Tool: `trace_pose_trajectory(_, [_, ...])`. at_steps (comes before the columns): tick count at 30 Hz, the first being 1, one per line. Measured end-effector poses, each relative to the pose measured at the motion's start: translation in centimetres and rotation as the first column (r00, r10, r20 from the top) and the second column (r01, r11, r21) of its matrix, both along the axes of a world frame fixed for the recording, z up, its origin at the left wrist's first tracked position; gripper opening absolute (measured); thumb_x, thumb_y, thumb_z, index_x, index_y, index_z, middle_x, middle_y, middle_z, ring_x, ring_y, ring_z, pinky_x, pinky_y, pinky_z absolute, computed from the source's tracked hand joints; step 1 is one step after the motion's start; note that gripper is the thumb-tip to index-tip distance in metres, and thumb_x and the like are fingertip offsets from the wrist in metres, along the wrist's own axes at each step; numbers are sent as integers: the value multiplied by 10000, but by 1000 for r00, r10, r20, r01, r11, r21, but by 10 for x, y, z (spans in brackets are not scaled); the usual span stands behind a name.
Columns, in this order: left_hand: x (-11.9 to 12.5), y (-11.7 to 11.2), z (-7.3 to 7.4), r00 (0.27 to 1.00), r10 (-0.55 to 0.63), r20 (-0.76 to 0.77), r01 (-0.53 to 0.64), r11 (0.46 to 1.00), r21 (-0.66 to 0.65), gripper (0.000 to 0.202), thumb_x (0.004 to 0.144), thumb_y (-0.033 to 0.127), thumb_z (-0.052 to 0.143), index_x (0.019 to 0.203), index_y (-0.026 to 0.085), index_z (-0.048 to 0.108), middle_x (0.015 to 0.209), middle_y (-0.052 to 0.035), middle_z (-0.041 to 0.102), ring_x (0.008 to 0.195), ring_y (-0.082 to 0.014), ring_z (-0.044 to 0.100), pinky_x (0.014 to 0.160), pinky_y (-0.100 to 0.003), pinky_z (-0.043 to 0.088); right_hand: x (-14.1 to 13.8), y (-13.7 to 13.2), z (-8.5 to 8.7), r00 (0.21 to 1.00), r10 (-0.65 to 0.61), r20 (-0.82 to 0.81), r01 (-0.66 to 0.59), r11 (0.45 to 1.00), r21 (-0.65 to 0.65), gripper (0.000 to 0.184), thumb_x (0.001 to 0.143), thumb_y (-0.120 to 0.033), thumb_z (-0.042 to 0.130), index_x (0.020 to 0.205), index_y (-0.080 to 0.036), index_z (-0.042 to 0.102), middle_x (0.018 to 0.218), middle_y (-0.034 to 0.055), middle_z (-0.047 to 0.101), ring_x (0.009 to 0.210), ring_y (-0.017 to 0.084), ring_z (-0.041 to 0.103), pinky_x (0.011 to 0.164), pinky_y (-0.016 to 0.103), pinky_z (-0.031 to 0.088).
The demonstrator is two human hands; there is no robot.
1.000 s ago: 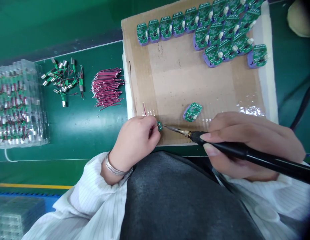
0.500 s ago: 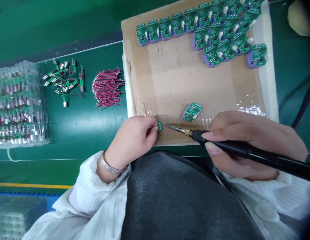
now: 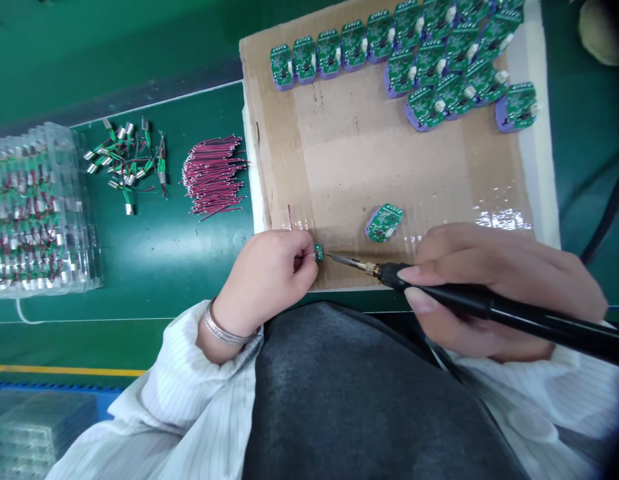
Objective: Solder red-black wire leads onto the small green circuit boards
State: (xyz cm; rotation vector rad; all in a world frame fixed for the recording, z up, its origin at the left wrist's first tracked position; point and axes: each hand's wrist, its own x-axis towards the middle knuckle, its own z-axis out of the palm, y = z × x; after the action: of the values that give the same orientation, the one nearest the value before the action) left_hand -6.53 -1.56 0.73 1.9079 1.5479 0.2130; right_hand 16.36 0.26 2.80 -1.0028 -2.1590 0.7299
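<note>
Look here: the left hand (image 3: 272,273) pinches a small green board (image 3: 318,252) near the cardboard's (image 3: 359,160) front edge, while the right hand (image 3: 499,287), fingers curled round a soldering iron (image 3: 454,298), points its tip just beside that board; a second board (image 3: 384,223) lies nearby.

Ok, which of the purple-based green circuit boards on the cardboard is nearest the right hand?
The single purple-based green circuit board lying apart on the near half of the brown cardboard sheet; the others sit toward its far edge.
</note>
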Motion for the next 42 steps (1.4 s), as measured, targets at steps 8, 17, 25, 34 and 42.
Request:
trace_pose_trajectory(8, [1,-2,-1,1000,25,-6,-24,1000,10,133,762,125,518,640,171,544,570,29,511,526,-106,433,537,-253,297,-2,0,-12,997,76,-2,-76,990,116,205,728,-120,617,850,-283,593,670,8,655,645,205,673,588,362,605])
trace_pose_trajectory(17, [2,-1,-2,1000,28,4,-28,1000,-2,138,762,131,500,634,175,526,562,25,500,528,-111,430,542,-257,289,-6,0,-10,998,63,30,-66,994,90,222,745,-99,584,854,-292,563,680,0,666,654,185,656,656,355,615])
trace_pose_trajectory(25, [1,-2,-2,999,34,14,-34,999,-1,132,763,134,507,635,168,517,560,35,468,529,-102,412,546,-253,273,-6,0,-11,997,80,-2,-79,992,94,218,737,-106,591,859,-287,579,689,8,674,661,204,660,653,381,621])
trace_pose_trajectory(34, [4,-2,-3,999,51,-18,-51,999,-4,136,759,156,507,624,174,502,554,33,463,531,-110,415,550,-264,267,-9,6,-11,990,136,-22,-133,984,121,203,727,-78,602,837,-249,600,694,18,656,641,181,648,672,359,616])
trace_pose_trajectory(42, [5,-3,-3,998,60,-23,-60,998,5,140,763,163,505,623,174,512,553,29,475,526,-111,415,549,-263,266,-5,2,-5,996,92,2,-92,988,124,195,736,-90,593,840,-254,583,684,14,618,637,191,645,616,368,600])
